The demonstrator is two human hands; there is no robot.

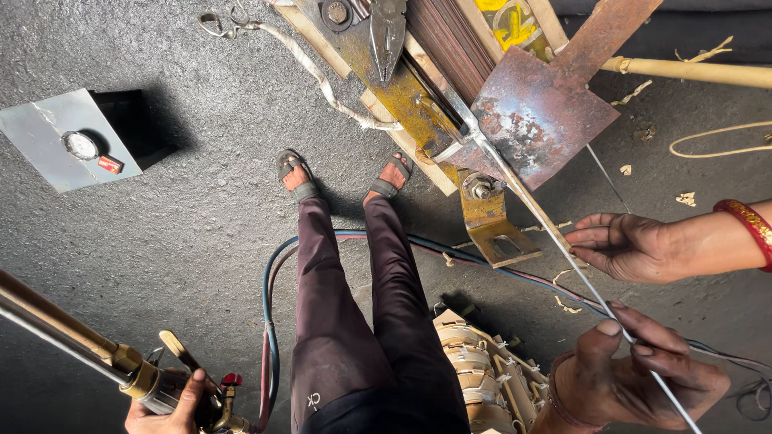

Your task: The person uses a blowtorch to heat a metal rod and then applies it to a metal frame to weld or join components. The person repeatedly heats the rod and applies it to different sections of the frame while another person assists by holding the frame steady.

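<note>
**Rod and torch over the rusty plate**

We take the rusty metal plate (pixel 540 112) as our landmark, lying on the dark floor (pixel 201 217) at the top of the view. A thin metal rod (pixel 555 241) runs from the plate's lower left edge down and to the right. Our right hand (pixel 635 378), well below the plate, pinches this rod between thumb and fingers. Another person's hand (pixel 635 245), with a red bangle (pixel 752 225) at the wrist, reaches in from the right just below the plate, its fingers lightly curled against the rod. Far to the lower left of the plate, our left hand (pixel 173 406) is wrapped around a brass torch (pixel 96 345). Red and blue hoses (pixel 269 321) trail across the floor between torch and plate. Our sandalled feet (pixel 342 181) stand just left of the plate.
</note>
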